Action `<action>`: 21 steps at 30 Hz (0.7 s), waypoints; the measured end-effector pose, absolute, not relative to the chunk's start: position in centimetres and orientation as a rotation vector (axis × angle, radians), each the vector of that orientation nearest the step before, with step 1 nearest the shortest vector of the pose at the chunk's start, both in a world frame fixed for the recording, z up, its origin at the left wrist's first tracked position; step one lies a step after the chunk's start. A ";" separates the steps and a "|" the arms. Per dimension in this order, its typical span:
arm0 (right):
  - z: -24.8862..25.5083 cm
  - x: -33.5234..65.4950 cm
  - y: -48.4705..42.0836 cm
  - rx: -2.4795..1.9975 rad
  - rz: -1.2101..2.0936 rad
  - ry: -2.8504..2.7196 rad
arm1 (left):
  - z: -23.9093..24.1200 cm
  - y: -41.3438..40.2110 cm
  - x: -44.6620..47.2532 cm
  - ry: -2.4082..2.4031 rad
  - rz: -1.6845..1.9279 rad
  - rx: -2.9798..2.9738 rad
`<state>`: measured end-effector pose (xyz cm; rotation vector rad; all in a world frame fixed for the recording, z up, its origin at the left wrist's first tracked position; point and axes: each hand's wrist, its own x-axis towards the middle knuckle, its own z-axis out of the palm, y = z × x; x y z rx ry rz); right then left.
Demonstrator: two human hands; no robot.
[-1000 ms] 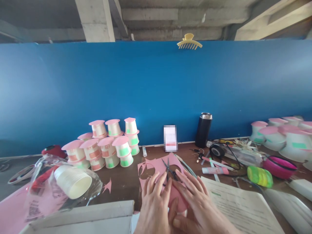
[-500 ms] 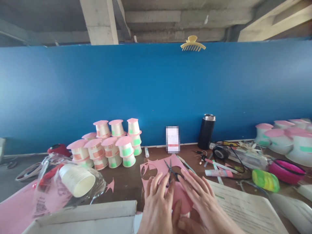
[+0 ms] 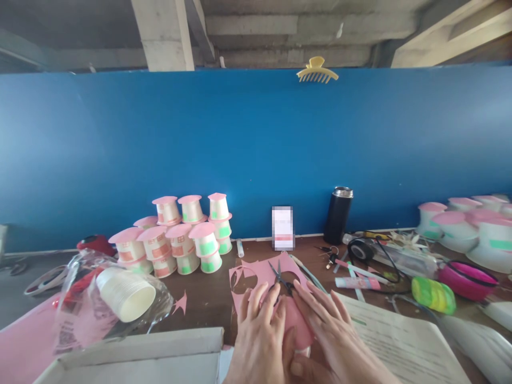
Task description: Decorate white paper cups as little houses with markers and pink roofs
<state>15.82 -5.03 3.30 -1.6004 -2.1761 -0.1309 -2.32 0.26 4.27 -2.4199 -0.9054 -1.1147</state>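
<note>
My left hand (image 3: 262, 330) and my right hand (image 3: 330, 336) are around a pink paper piece (image 3: 298, 322) at the bottom middle. Its rounded edge rests on a white paper cup (image 3: 305, 352), mostly hidden below. Both hands press on the paper, fingers stretched over it and thumbs at its near side. Just beyond the fingertips, black-handled scissors (image 3: 277, 273) lie with blades parted on a pink sheet (image 3: 260, 269) that has round holes cut in it. The fingers partly cover the scissor handles.
Stacked paper cups with pink roofs (image 3: 180, 240) stand left, more (image 3: 456, 229) far right. Nested cups (image 3: 128, 293) lie in plastic near a white box (image 3: 132, 349). A phone (image 3: 282, 228) and black flask (image 3: 338, 216) stand by the blue partition (image 3: 240, 133). A glue stick (image 3: 356, 283) and printed sheet (image 3: 400, 336) lie right.
The view has shifted very slightly. Both hands stay pressed on the pink paper over the cup, with only tiny finger movement.
</note>
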 end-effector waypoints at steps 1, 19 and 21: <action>3.6 15.8 -5.1 -1.603 -0.091 -2.182 | 4.2 0.3 -2.3 -0.908 -1.115 -2.420; 3.6 16.5 -4.5 -1.615 0.250 -1.725 | 3.8 0.4 -2.7 -0.892 -1.163 -2.441; 3.4 16.3 -4.5 -1.583 0.215 -1.745 | 3.6 0.5 -2.8 -0.882 -1.139 -2.448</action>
